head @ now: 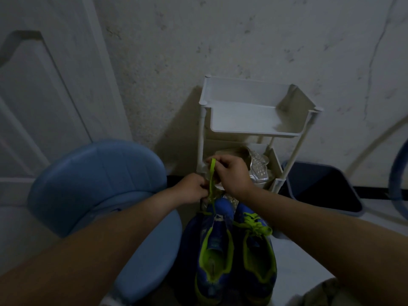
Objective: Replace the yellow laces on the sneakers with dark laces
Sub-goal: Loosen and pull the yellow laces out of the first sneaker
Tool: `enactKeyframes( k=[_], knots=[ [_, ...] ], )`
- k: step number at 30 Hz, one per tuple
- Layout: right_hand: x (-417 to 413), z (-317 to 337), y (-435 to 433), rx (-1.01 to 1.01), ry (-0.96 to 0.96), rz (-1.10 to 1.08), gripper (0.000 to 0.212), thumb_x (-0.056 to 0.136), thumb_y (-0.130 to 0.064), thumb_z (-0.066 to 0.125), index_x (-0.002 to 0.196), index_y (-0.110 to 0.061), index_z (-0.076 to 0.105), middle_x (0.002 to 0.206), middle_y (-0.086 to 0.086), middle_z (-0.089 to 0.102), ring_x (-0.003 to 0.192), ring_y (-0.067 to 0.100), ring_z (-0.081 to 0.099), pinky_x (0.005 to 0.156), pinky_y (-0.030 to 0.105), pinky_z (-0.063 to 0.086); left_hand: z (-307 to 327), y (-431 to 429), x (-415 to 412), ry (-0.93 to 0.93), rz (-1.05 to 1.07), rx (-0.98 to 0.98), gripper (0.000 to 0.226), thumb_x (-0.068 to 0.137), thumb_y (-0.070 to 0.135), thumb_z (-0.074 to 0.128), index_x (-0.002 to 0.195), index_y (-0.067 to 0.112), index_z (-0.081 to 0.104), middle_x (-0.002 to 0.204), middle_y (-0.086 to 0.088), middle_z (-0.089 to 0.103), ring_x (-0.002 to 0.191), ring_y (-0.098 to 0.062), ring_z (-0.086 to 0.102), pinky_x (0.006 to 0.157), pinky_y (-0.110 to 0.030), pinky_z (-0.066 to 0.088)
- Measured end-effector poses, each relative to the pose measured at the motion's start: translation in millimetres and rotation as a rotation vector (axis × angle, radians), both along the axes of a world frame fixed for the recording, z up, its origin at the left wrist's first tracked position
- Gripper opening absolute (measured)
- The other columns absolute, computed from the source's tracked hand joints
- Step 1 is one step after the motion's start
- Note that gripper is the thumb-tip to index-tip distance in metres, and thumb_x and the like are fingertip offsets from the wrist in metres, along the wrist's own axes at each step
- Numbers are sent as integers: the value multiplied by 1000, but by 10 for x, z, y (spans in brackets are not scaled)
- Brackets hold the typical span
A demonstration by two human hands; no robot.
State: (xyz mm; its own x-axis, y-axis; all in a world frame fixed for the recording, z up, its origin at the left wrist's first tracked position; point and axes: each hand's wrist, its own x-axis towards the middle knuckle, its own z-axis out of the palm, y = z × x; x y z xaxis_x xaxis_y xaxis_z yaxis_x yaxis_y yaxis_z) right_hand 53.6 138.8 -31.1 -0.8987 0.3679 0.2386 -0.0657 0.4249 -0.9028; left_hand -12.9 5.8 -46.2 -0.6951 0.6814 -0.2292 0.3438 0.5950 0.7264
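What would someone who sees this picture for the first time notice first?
The bright yellow lace stands out at the centre, pinched between the left hand and the right hand above the blue sneakers on the floor. A blue chair fills the left side, and a white rack stands against the wall behind.
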Motion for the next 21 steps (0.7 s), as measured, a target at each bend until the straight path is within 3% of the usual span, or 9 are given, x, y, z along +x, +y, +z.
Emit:
enactKeyframes(
  k=[2, 4, 6, 10, 13, 17, 21],
  knots=[
    [0, -58, 29, 38, -120, 17, 18, 98, -20, 55, 100, -20, 73, 81, -4, 69, 69, 13, 66, 66, 35, 57, -19, -7, -23, 29, 38, 31, 20, 90, 7, 61, 71, 4, 67, 59, 2, 61, 45, 2, 56, 45, -10, 40],
    [32, -135, 44, 25, -263, 77, 21, 97, -18, 52, 90, -25, 70, 77, -3, 68, 65, 11, 63, 59, 29, 54, -33, -4, -41, 35, 88, 102, 26, 90, 10, 63, 64, 11, 65, 59, 1, 62, 51, -5, 60, 48, -16, 45],
    [64, -222, 71, 194, -430, 134, 20, 94, -12, 52, 97, -20, 70, 82, 1, 68, 65, 12, 62, 53, 19, 48, -36, 20, -76, 20, 169, 190, 27, 91, 11, 64, 65, 16, 67, 60, 1, 65, 55, -10, 63, 52, -21, 49],
    [72, -356, 107, 570, -728, 282, 28, 97, -16, 49, 111, 0, 67, 112, 16, 67, 105, 31, 63, 78, 27, 43, 48, 79, -128, -135, 362, 470, 14, 93, 7, 62, 95, 8, 77, 78, -9, 73, 70, -18, 68, 64, -33, 59],
    [90, -408, 76, 612, -778, 349, 29, 98, -21, 52, 116, -4, 67, 118, 13, 66, 107, 27, 61, 78, 25, 40, 143, 97, -120, -163, 462, 608, 17, 94, 7, 60, 93, 13, 76, 83, -8, 74, 74, -21, 67, 71, -35, 58],
    [89, -472, 63, 553, -755, 288, 26, 95, -31, 56, 110, -13, 69, 106, 9, 70, 86, 19, 60, 74, 24, 42, 162, 82, -133, -166, 535, 659, 20, 95, 6, 58, 92, 15, 76, 84, -8, 74, 73, -16, 67, 63, -26, 57],
    [68, -487, 85, 561, -779, 268, 28, 96, -27, 56, 111, -8, 68, 106, 11, 69, 100, 28, 65, 78, 29, 49, 120, 30, -158, -113, 519, 572, 16, 95, 9, 59, 96, 6, 75, 73, -1, 69, 58, -5, 63, 52, -18, 50]
  ],
)
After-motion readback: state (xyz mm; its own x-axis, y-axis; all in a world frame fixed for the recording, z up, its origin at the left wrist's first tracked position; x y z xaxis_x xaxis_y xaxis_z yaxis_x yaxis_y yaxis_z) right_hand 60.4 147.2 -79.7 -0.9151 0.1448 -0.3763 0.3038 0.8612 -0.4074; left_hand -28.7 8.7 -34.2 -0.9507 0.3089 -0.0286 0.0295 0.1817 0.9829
